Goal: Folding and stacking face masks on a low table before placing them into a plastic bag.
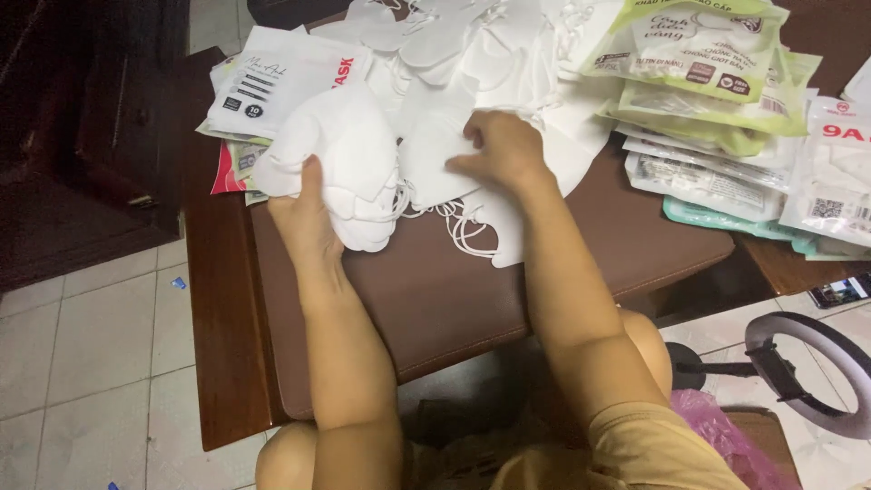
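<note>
Knees (pixel 290 458) and a tan garment (pixel 635 454) fill the bottom edge, below both forearms. Up from them, the left hand (pixel 307 222) grips a stack of white masks (pixel 349 168), thumb on top and fingers hidden beneath, holding it just above a brown cushion (pixel 435 290). Just right of it, the right hand (pixel 504 150) lies curled, fingers bent down onto a loose mask (pixel 435 154); whether it pinches the mask I cannot tell. White ear loops (pixel 458 227) trail between the two wrists. Beyond both hands spreads a mask pile (pixel 472 45). Behind the left hand lie white packets (pixel 281 77), flat and overlapping. Right of the right hand sit green packets (pixel 699 54), stacked, with clear packets (pixel 717 177) below them. Near the right elbow, on the tiled floor (pixel 91 345), stands a ring light (pixel 807 372) beside a pink bag (pixel 726 436).
</note>
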